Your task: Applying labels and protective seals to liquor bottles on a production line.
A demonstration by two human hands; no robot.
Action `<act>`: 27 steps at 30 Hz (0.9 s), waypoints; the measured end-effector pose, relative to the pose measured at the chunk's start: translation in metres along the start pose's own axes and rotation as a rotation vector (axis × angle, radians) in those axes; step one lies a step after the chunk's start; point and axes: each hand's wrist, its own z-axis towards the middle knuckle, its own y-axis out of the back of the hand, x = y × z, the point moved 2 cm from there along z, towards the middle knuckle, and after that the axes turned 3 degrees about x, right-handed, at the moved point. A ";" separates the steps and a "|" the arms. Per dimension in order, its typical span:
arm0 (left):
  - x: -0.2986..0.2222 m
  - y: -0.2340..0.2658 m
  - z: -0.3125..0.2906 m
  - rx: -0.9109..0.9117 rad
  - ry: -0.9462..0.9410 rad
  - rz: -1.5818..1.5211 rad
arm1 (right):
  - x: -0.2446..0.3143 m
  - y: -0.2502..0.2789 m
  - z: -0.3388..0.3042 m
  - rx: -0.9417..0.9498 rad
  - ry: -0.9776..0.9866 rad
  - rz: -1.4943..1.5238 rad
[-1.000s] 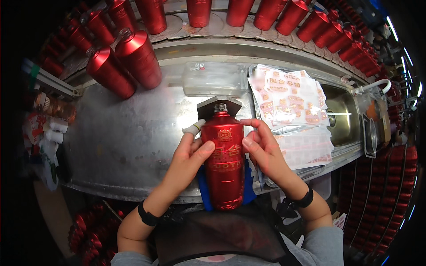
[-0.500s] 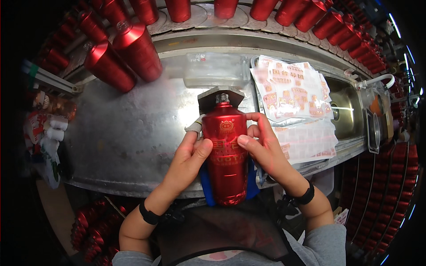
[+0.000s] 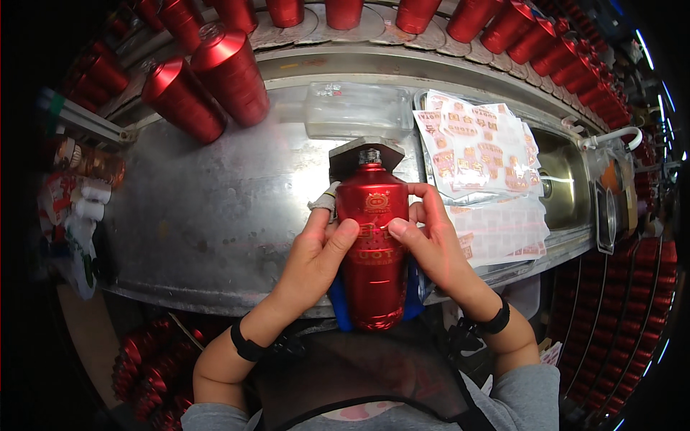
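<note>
A shiny red bottle [image 3: 371,280] with gold print lies in front of me, its clear neck pointing away. My left hand [image 3: 316,251] grips its left side, thumb pressed on the front. A whitish wrap [image 3: 323,205] covers a fingertip of that hand. From the right, my right hand [image 3: 435,237] holds the bottle with its thumb on the printed front and its index finger along the shoulder. Behind the neck stands a dark angular block [image 3: 392,156]. Blue material [image 3: 414,291] shows under the bottle on both sides.
Two red bottles [image 3: 231,75] stand at the table's far left. A clear tray [image 3: 359,111] lies behind the block. Printed label sheets [image 3: 478,154] are stacked at right, beside a steel sink [image 3: 564,172]. More red bottles [image 3: 510,27] line a plated conveyor [image 3: 374,25] along the back.
The view has shifted slightly, and the bottles on the conveyor have moved a little to the left. My hands keep their hold on the bottle, with the thumbs slightly repositioned.
</note>
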 end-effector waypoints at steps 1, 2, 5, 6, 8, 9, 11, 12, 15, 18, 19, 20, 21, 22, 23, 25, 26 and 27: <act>-0.003 -0.003 0.000 0.021 0.038 0.017 | 0.001 0.000 -0.001 0.010 -0.004 0.009; -0.006 -0.006 0.000 0.043 0.077 0.033 | 0.001 -0.001 -0.001 0.010 -0.004 0.008; -0.012 -0.014 0.000 0.020 0.028 0.093 | 0.000 -0.002 -0.001 -0.015 0.016 -0.107; -0.011 -0.014 0.001 0.020 0.030 0.094 | 0.001 -0.002 0.000 -0.012 0.023 -0.108; -0.010 -0.013 0.001 0.003 0.028 0.070 | 0.000 -0.002 0.001 -0.010 0.027 -0.108; -0.010 -0.013 0.002 0.007 0.031 0.069 | -0.001 0.000 0.002 0.000 0.034 -0.063; -0.012 -0.011 0.003 0.003 0.058 0.009 | 0.000 0.002 0.004 0.004 0.038 -0.018; -0.012 -0.011 0.004 0.004 0.063 0.009 | -0.001 0.002 0.006 0.018 0.017 0.015; -0.011 -0.012 0.006 0.001 0.070 0.032 | -0.003 0.001 0.006 0.021 0.004 0.037; -0.011 -0.014 0.007 0.002 0.059 0.042 | -0.008 0.004 0.007 0.034 0.041 0.041; -0.012 -0.015 0.008 0.001 0.067 0.043 | -0.008 0.006 0.006 0.057 0.068 0.055; -0.013 -0.015 0.008 -0.001 0.073 0.045 | -0.005 0.008 0.004 0.050 0.068 0.057; -0.012 -0.016 0.008 0.002 0.074 0.048 | -0.002 0.009 0.003 0.072 0.022 0.117; -0.012 -0.016 0.008 -0.004 0.060 0.032 | -0.001 0.010 0.002 0.095 -0.023 0.176; -0.011 -0.016 0.007 -0.010 0.046 0.015 | -0.003 0.012 0.001 0.092 -0.021 0.178; -0.008 -0.015 0.006 -0.007 0.072 0.052 | -0.011 0.014 -0.003 0.163 -0.035 0.216; -0.007 -0.015 0.006 -0.008 0.098 0.087 | -0.013 0.015 -0.004 0.159 -0.034 0.217; -0.007 -0.017 0.006 -0.007 0.098 0.089 | -0.013 0.015 -0.003 0.161 -0.028 0.233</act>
